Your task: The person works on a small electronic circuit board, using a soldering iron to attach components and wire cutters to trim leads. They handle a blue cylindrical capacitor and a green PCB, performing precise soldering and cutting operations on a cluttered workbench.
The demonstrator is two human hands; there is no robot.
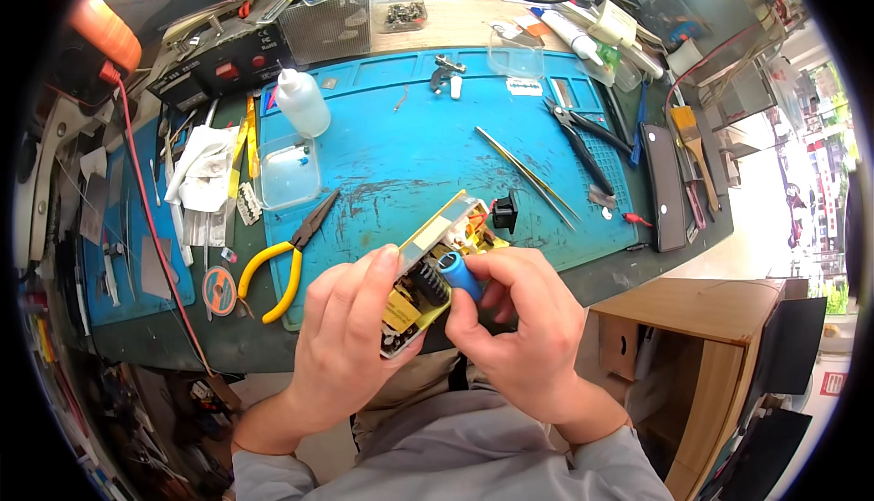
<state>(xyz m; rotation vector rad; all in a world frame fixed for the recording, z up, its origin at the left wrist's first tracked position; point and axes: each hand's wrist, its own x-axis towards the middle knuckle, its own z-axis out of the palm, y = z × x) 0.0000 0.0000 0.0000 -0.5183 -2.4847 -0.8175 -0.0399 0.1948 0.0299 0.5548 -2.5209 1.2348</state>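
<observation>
My left hand grips an open power supply unit, a circuit board in a metal frame, tilted above the bench's near edge. A yellow-wrapped transformer and black finned parts show on the board. Between the thumb and fingers of my right hand is a blue cylindrical capacitor, held against the board's side. Whether its leads are still joined to the board is hidden. A black socket on red wires sticks out at the unit's far end.
Yellow-handled pliers lie left of my hands on the blue mat. Tweezers and black cutters rest to the right. A white squeeze bottle stands behind a clear plastic tray. At right is a wooden cabinet.
</observation>
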